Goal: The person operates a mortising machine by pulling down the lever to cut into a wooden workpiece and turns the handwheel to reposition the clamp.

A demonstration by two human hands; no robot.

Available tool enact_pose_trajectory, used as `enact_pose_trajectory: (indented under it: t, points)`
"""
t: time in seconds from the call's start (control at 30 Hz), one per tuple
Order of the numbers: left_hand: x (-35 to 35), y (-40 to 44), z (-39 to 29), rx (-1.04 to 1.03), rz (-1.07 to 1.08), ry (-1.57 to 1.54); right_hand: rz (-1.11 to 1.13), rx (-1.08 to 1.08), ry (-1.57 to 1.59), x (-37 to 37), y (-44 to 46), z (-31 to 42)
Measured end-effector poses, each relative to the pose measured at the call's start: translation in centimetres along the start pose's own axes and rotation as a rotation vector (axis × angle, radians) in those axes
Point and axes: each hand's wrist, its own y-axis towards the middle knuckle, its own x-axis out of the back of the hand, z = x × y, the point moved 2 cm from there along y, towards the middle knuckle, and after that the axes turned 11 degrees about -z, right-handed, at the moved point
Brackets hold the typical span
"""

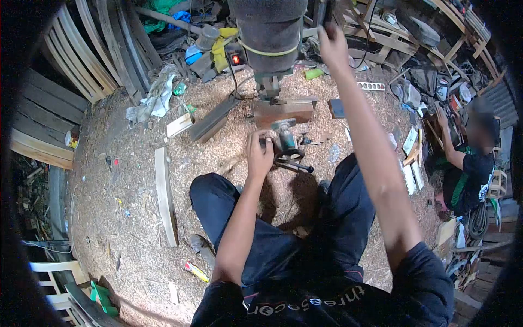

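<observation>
1. The left hand (pixel 260 155) rested at the near left of a metal clamp (pixel 285 137), its fingers bent against a dark part there; I could not tell whether they gripped it or only touched it.
2. The right hand (pixel 333 46) was raised on the far right of the machine (pixel 267 35), its fingers closed around a dark lever (pixel 322 16) (partly hidden by the hand itself).
3. A wooden block (pixel 283 113) lay crosswise at the far side of the clamp, below the machine's metal tip (pixel 269 87).
4. A handwheel (pixel 291 157) stood on the near side of the clamp, between the person's knees and just right of the left hand.
5. To the left of the block, a dark timber (pixel 212 121) lay slantwise, with a short pale piece (pixel 179 125) beside it; a long pale board (pixel 164 191) lay nearer, on the shaving-strewn floor (pixel 125 201).
6. A red light glowed on a switch (pixel 235 59) left of the machine, and a white power strip (pixel 371 86) lay far right.
7. Another person (pixel 471 163) sat at the right, well apart, one hand (pixel 442 117) raised near some wood.
</observation>
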Motion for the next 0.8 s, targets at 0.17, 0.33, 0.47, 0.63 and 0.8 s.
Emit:
enact_pose_trajectory:
  t: [0.17,0.33,0.47,0.63,0.8]
  points:
    - [-2.8,-4.7,6.9,0.233,0.189,0.101,0.342,-0.397,-0.215,9.7,-21.4,-9.9]
    - [-3.8,-6.5,6.9,0.252,0.381,0.163,0.48,-0.244,-0.39,11.9,-29.3,-8.6]
    - [-3.9,-7.1,6.4,0.259,0.391,0.198,1.03,-0.374,-0.679,14.5,-34.7,-12.4]
    - [-3.8,-8.6,7.3,0.049,0.423,0.231,1.424,-0.477,-0.811,17.0,-40.7,-15.4]
    - [-2.7,-8.5,6.8,0.134,0.507,0.204,1.398,-0.428,-0.784,17.2,-42.8,-16.9]
